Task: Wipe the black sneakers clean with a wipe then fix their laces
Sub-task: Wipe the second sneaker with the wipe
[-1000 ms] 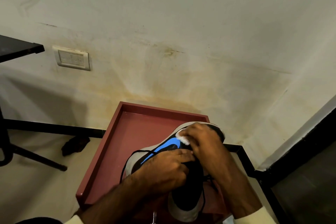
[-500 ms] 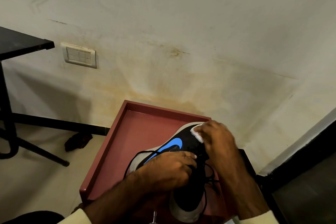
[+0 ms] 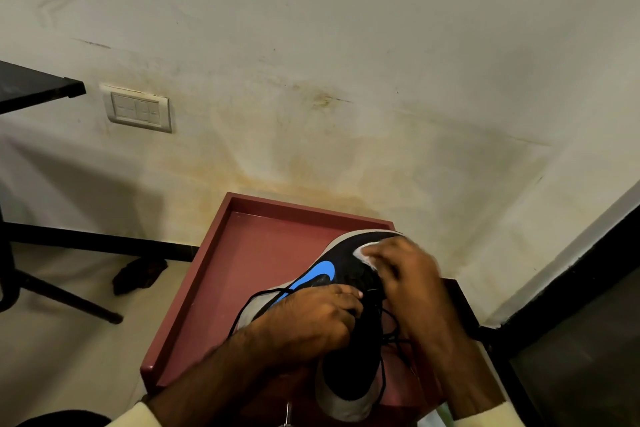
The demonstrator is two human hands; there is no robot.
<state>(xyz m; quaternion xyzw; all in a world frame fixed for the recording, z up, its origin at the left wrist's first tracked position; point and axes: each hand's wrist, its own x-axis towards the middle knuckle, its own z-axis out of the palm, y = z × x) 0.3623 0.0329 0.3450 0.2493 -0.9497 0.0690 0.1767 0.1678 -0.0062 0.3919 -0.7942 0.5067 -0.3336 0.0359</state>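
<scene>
A black sneaker [image 3: 346,260] with a blue swoosh and grey sole lies on a dark red tray [image 3: 263,253], toe pointing away toward the wall. My left hand [image 3: 311,319] grips its middle by the collar, fingers curled over the side. My right hand [image 3: 405,274] presses a small white wipe [image 3: 363,250] against the toe area, pinching it under the fingers. Loose black laces [image 3: 256,298] loop out on the left and hang on the right. The heel [image 3: 346,388] points toward me. A second sneaker is not visible.
The tray sits on a dark stand close to a stained wall with a white switch plate [image 3: 138,109]. A black table [image 3: 34,87] and its legs stand at left; a dark rag [image 3: 138,276] lies on the floor. A black skirting runs at right.
My right hand has slid the wipe from the sneaker's side by the swoosh forward toward the toe. The left hand keeps its grip on the shoe. The camera has shifted slightly.
</scene>
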